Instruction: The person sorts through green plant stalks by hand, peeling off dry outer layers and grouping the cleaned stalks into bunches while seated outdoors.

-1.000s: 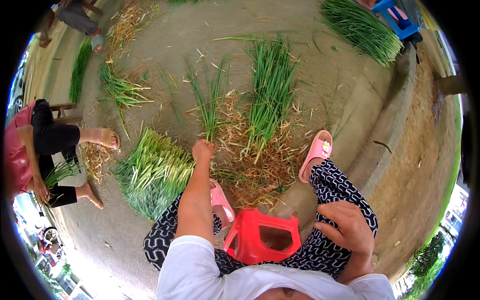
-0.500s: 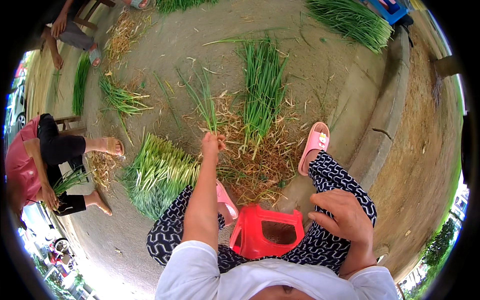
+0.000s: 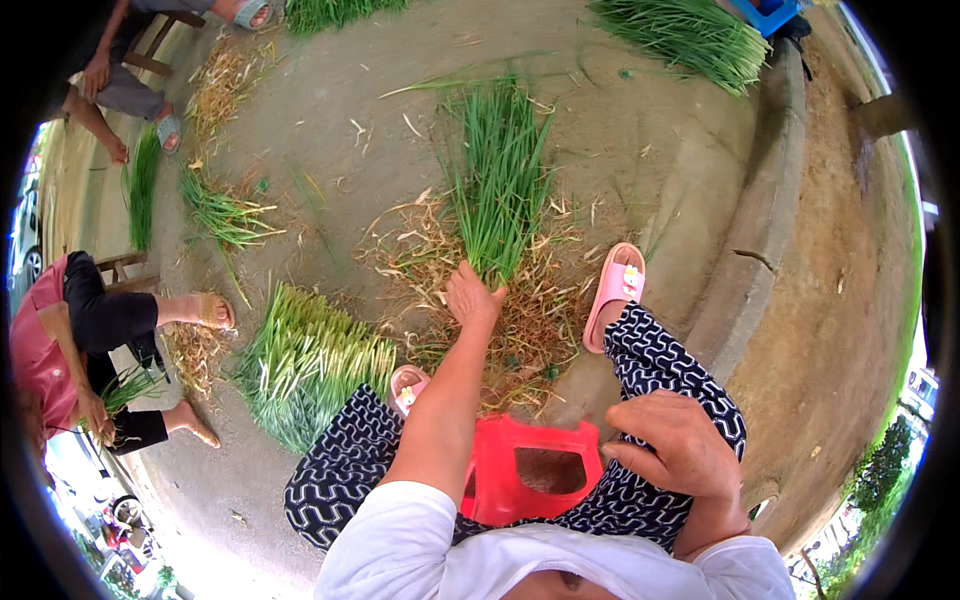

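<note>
My left hand (image 3: 473, 298) reaches down to the pale root ends of a bunch of green onions (image 3: 500, 180) lying on the ground, leaves pointing away from me. Its fingers and thumb close round the stalk ends, partly hidden by the hand. Dry peeled leaves and husks (image 3: 530, 335) spread beneath the bunch. Over my right thigh hovers my right hand (image 3: 680, 440), loosely bent, with a gap between thumb and forefinger and nothing visible in it. A larger stack of green onions (image 3: 315, 360) lies by my left foot, white stems facing away from me.
A red plastic stool (image 3: 535, 470) stands between my legs. My feet wear pink slippers (image 3: 615, 290). To the left sits a person in a pink top (image 3: 50, 350) holding green stalks; another person (image 3: 110, 80) is farther off. A concrete curb (image 3: 765, 220) runs along the right.
My left hand has moved right, carrying a few loose stalks to the root ends of the bunch. The stalks no longer show apart. My right hand stays over the thigh.
</note>
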